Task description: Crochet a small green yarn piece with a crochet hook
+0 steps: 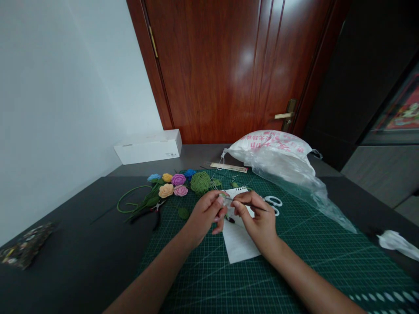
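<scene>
Over a white sheet of paper [241,246], my two hands meet close together. My left hand [203,214] pinches a small green crochet piece [224,195] between thumb and fingers; much of it is hidden. A thin dark crochet hook [261,208] lies in the closed fingers of my right hand [259,218], its tip reaching toward the green piece. Beyond my left hand sits a ball of green yarn [200,183]. A green crocheted leaf [183,213] lies to its front left. White-handled scissors [274,201] rest just beyond my right hand, partly covered.
Several crocheted flowers [166,190] on green stems lie left, with black-handled pliers [157,214] beside them. The green cutting mat [193,270] covers the table's middle. Behind are a ruler [228,167], a white box [150,148] and a big plastic bag [278,150].
</scene>
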